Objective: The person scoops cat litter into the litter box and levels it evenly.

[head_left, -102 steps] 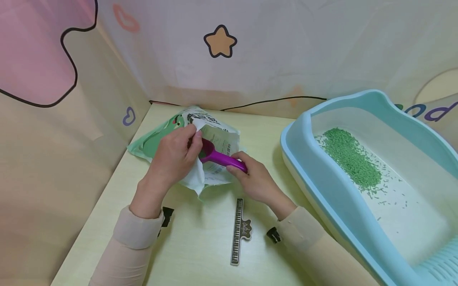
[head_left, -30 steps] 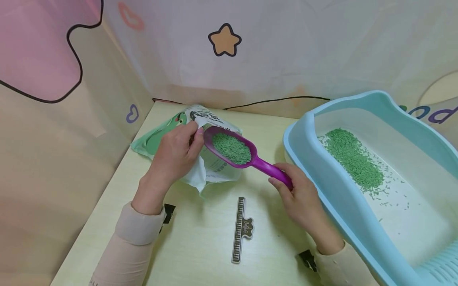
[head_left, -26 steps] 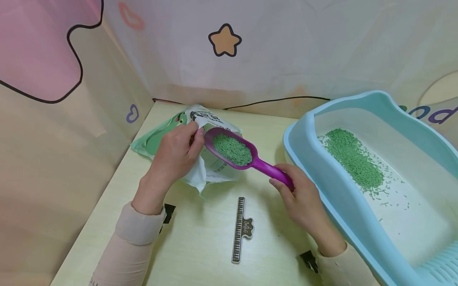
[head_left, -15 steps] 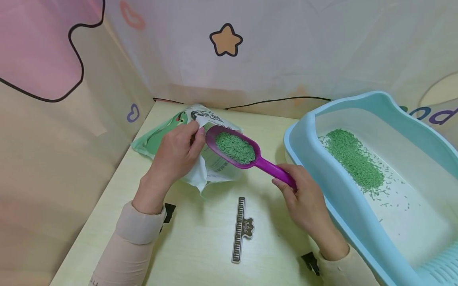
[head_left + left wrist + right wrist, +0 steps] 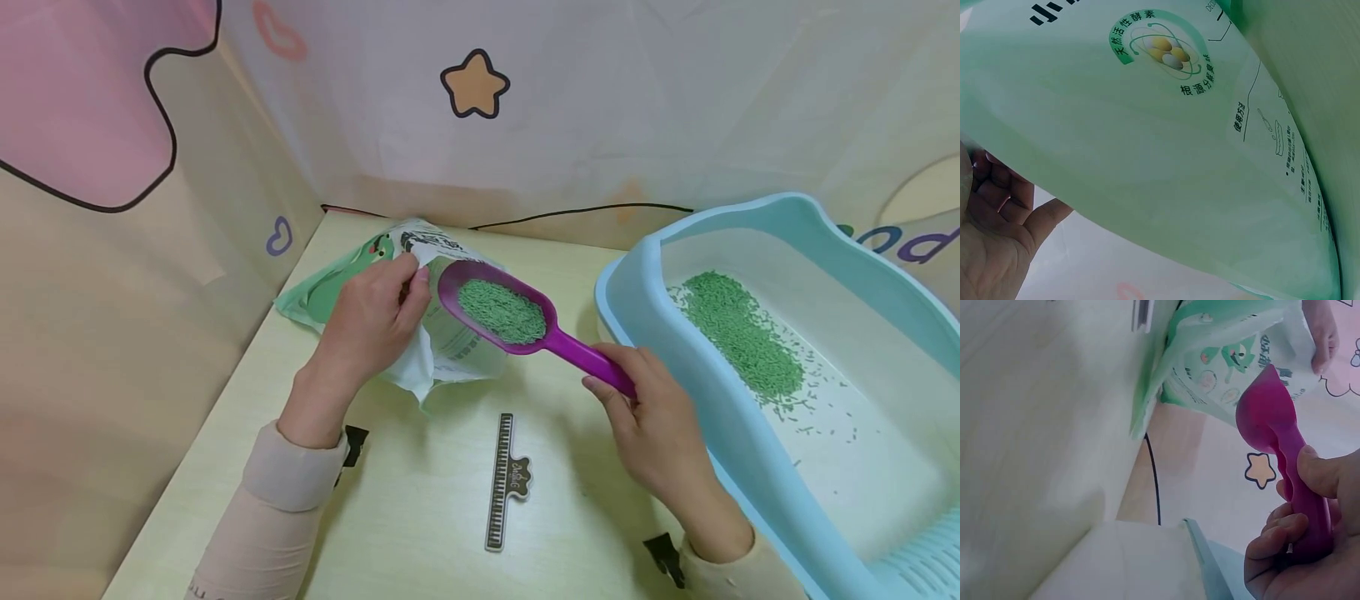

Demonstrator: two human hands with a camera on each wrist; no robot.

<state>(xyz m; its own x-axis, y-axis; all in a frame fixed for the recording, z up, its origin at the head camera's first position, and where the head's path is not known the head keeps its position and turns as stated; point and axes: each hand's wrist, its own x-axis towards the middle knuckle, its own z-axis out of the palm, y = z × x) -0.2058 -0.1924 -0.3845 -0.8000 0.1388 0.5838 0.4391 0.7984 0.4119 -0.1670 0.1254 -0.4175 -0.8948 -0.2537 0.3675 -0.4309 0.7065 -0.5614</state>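
Note:
In the head view my left hand (image 5: 369, 321) pinches the rim of a green and white bag (image 5: 450, 333) of cat litter, keeping its mouth spread. My right hand (image 5: 660, 421) grips the handle of a purple scoop (image 5: 551, 329), its fingers wrapped round it in the right wrist view. Green litter pellets (image 5: 504, 310) fill much of the scoop's bowl. The bowl is level at the bag's mouth, its tip close to the left thumb. The left wrist view shows mostly the printed side of the bag (image 5: 1166, 162). What lies inside the bag is hidden.
A blue and white litter box (image 5: 697, 392) stands at the right, with a patch of green pellets (image 5: 742, 337) on its floor. A long dark clip (image 5: 501, 483) lies on the table (image 5: 420, 517) between the forearms. Printed cloth (image 5: 600, 125) walls the back and left.
The scoop has come up out of the bag, loaded with green pellets, and moved right with my right hand. Lately it drifts slightly further right. The left hand keeps its hold on the bag.

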